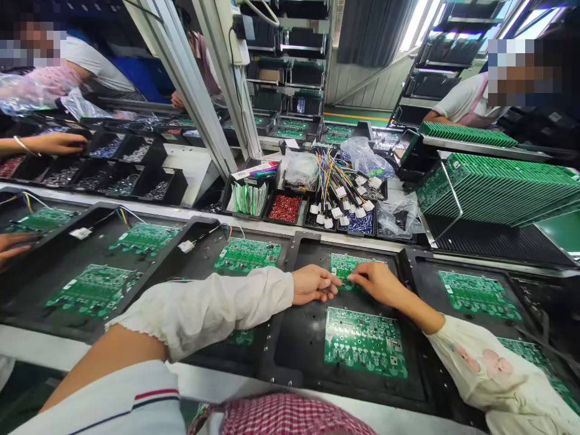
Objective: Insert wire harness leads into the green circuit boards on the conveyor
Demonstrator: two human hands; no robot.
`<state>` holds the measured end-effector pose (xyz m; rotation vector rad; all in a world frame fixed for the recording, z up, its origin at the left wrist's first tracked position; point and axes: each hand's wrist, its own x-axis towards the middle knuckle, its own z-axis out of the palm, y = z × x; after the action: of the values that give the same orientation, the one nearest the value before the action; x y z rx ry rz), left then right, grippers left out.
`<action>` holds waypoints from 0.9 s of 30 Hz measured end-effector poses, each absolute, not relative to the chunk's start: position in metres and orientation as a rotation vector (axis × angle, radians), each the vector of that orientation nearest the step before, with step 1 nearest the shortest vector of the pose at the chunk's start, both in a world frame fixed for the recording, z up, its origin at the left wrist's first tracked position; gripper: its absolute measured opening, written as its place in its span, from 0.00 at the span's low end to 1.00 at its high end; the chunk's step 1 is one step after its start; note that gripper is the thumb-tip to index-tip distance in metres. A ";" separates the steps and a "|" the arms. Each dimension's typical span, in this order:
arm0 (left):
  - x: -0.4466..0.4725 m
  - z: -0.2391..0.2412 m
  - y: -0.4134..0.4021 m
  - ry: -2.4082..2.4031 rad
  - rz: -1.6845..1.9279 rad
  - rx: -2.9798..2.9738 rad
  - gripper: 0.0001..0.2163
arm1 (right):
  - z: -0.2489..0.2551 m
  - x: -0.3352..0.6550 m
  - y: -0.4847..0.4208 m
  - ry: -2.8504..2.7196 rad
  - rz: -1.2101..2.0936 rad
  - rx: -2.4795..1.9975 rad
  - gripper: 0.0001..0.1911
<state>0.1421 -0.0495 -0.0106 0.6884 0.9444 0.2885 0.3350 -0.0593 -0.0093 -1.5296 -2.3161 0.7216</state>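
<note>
My left hand point(313, 284) and my right hand point(377, 281) meet fingertip to fingertip over the upper green circuit board point(343, 264) in a black carrier tray point(303, 326). Both hands have fingers curled and pinched together on the board's lower edge; what they pinch is too small to make out. A second green circuit board point(365, 341) lies lower in the same tray, just below my wrists. Both forearms wear white sleeve covers.
More black trays with green boards point(247, 254) point(478, 294) run along the line left and right. Behind them stand bins with red parts point(284, 208), coloured wire harnesses point(339, 181) and racks of green boards point(498, 187). Other people's hands point(57, 143) point(11, 246) work at the left.
</note>
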 end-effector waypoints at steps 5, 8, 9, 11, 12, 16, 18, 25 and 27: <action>0.135 -0.012 -0.061 0.931 0.256 0.664 0.07 | -0.027 0.330 -0.064 -2.323 0.692 -1.652 0.12; 0.135 -0.014 -0.062 0.904 0.271 0.671 0.09 | -0.031 0.327 -0.064 -2.352 0.605 -1.670 0.12; 0.135 -0.015 -0.062 0.896 0.275 0.674 0.09 | -0.032 0.326 -0.064 -2.366 0.585 -1.672 0.13; 0.135 -0.015 -0.063 0.883 0.291 0.682 0.08 | -0.033 0.326 -0.063 -2.385 0.560 -1.678 0.13; 0.134 -0.015 -0.063 0.881 0.304 0.687 0.08 | -0.033 0.326 -0.063 -2.390 0.552 -1.687 0.14; 0.133 -0.015 -0.064 0.892 0.346 0.694 0.08 | -0.034 0.325 -0.065 -2.410 0.488 -1.724 0.16; 0.133 -0.016 -0.064 0.900 0.351 0.700 0.08 | -0.035 0.324 -0.066 -2.422 0.435 -1.728 0.16; 0.133 -0.017 -0.064 0.902 0.351 0.671 0.06 | -0.030 0.322 -0.067 -2.430 0.460 -1.682 0.14; 0.134 -0.017 -0.064 0.904 0.338 0.649 0.06 | -0.020 0.321 -0.069 -2.381 0.634 -1.596 0.13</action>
<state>0.1338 -0.0637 -0.0165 0.6490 0.9036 0.3384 0.3208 -0.0688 -0.0198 -1.5958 -2.3811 0.6344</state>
